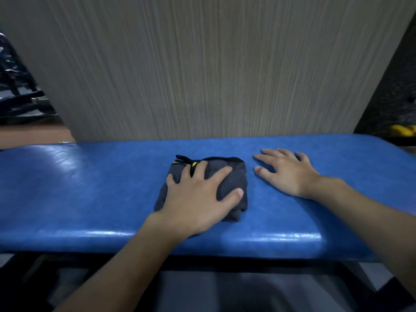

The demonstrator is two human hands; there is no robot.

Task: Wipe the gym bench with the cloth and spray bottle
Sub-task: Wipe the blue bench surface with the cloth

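A blue padded gym bench (90, 194) runs across the view from left to right. On its middle lies a folded dark grey cloth (231, 176) with a yellow-and-black tag at its far left corner. My left hand (198, 199) presses flat on top of the cloth, fingers spread over it. To the right of the cloth, my right hand (288, 172) rests palm down on the bare bench pad with its fingers apart and nothing in it. No spray bottle is in view.
A grey wood-grain panel (213, 68) stands right behind the bench. Dark gym equipment (15, 86) shows at the far left. A yellow object (403, 130) lies on the dark floor at the far right. The bench's dark frame (247, 264) runs under the pad.
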